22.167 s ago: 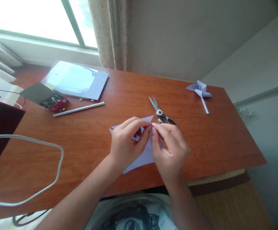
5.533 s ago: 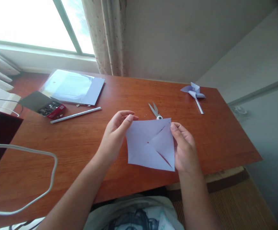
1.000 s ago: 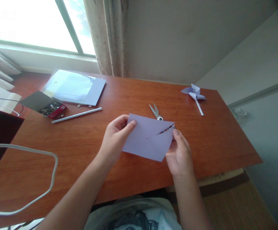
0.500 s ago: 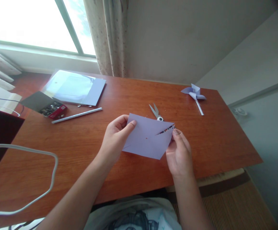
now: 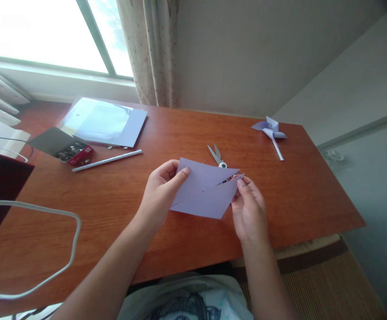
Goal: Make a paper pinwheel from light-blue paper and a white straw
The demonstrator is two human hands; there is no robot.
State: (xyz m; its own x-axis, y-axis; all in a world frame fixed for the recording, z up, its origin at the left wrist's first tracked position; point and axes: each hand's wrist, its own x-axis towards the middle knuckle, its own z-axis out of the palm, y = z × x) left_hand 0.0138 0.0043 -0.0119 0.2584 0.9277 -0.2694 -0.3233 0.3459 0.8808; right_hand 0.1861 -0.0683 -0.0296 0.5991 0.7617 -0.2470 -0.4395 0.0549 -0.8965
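I hold the cut lilac paper square [image 5: 203,193] above the wooden desk [image 5: 113,209], my left hand [image 5: 162,191] pinching its left corner, my right hand [image 5: 248,209] gripping the slit right corner. Scissors [image 5: 217,156] lie just behind, a paper pinwheel [image 5: 269,129] farther off.

A reddish wooden desk [image 5: 120,200] is carrying scissors [image 5: 217,156], a paper pinwheel [image 5: 271,130], a white rolled stick [image 5: 106,160], a sheet stack [image 5: 105,121] and what looks like a box of pins [image 5: 71,152].
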